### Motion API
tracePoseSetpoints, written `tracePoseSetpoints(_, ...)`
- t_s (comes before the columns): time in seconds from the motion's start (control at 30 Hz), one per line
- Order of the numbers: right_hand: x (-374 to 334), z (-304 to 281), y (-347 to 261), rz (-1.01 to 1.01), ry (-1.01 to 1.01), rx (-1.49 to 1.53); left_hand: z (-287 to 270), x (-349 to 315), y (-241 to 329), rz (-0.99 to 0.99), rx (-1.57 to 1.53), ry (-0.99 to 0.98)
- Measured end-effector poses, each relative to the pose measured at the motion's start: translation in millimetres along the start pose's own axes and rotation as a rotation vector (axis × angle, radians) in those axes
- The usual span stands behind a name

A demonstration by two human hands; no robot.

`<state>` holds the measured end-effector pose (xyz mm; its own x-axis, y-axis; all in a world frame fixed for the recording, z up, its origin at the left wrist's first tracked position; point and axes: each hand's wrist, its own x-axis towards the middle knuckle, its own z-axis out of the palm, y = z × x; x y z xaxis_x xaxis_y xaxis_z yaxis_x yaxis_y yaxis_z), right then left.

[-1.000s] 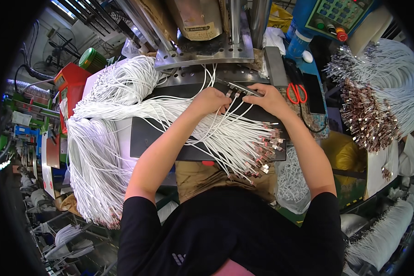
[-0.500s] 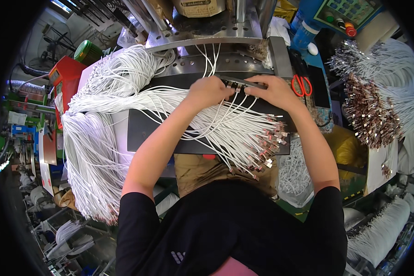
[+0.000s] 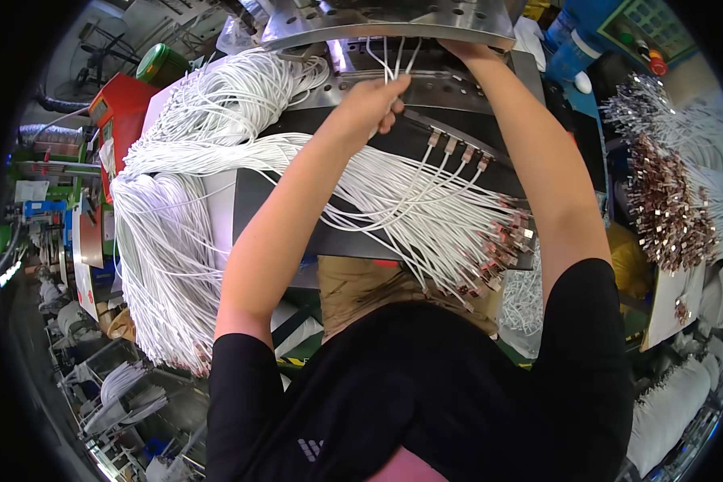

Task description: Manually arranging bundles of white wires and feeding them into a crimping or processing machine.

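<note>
My left hand [image 3: 369, 106] is closed around a few white cables [image 3: 391, 55] that run up under the machine's metal plate [image 3: 386, 30]. My right hand [image 3: 464, 50] reaches under the right part of that plate, and its fingers are hidden there. Below my hands a dark metal strip [image 3: 458, 138] lies slantwise on the black work surface, with several copper-coloured cable connectors [image 3: 450, 145] seated along its near edge. Nearer to me a thick fan of white cables [image 3: 410, 201] spreads to the right, ending in copper-coloured and silvery connectors [image 3: 498, 249].
Coiled white cables [image 3: 225, 100] lie at the back left, with a long hanging bundle [image 3: 165, 265] nearer. A red box [image 3: 124, 108] stands at the far left. On the right are more connector-ended cables [image 3: 671, 201] and a control panel with a red button [image 3: 657, 63].
Both hands have left the metal strip and moved up to the machine. My left hand has taken hold of the cables; my right hand has gone under the plate. The view has shifted slightly.
</note>
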<state>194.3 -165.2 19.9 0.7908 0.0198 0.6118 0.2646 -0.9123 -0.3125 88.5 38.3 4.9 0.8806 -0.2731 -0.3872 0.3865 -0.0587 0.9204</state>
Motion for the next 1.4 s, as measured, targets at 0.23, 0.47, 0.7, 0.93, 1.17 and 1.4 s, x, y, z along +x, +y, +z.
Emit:
tracePoseSetpoints(0.23, -7, -22, -3, -0.162, 0.309, -0.048, -30, -102, 68, 0.456, 0.429, -0.106)
tracePoseSetpoints(0.47, -57, 19, 4, -0.069, -0.123, 0.467, -250, -137, 54, 0.194, 0.580, 1.160)
tracePoseSetpoints(0.7, -133, -61, 23, -0.194, -0.111, -0.041, -7, -98, -47, 1.144, 1.019, 0.045)
tracePoseSetpoints(0.93, -192, -135, 27, -0.045, -0.565, 0.111, 56, -95, -59, 1.131, 0.953, -0.034)
tracePoseSetpoints(1.17, -135, -69, 26, -0.055, -0.254, 0.453, 47, -86, -46, 0.959, 1.254, 0.090)
tracePoseSetpoints(1.4, -14, 51, 65, 0.017, -0.076, 0.650, 31, -6, -3, 0.940, 1.345, 0.248)
